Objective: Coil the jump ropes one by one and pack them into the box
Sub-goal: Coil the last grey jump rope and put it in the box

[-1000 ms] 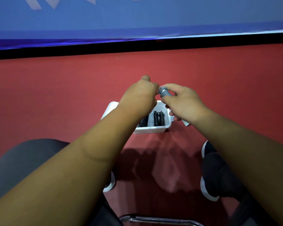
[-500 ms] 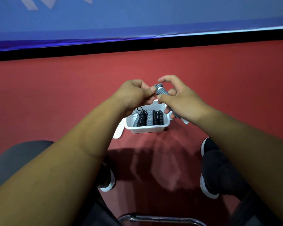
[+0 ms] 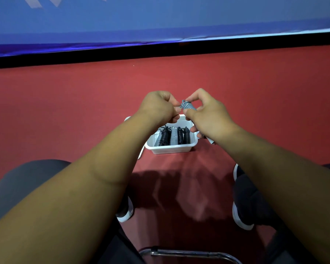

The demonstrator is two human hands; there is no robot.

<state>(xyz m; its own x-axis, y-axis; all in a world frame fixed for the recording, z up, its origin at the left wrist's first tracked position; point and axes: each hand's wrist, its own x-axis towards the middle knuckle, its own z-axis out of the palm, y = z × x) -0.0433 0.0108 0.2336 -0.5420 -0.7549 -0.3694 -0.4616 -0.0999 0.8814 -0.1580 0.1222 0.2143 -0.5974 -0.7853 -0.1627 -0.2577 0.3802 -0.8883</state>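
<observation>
Rope [image 3: 188, 106], coiled grey at frame centre above the box [image 3: 171, 148], is pinched at its end by your left hand [image 3: 160, 108] and gripped in your right hand [image 3: 208, 116]; tuck that end snugly so the wraps hold.

The place looks like an indoor sports hall: a wide red matte floor [image 3: 65, 111] runs up to a black strip [image 3: 160, 51] beneath a blue banner [image 3: 160, 20] with white markings, and a white box [image 3: 171, 148] of coiled jump ropes [image 3: 173, 137] stands on that floor.
</observation>
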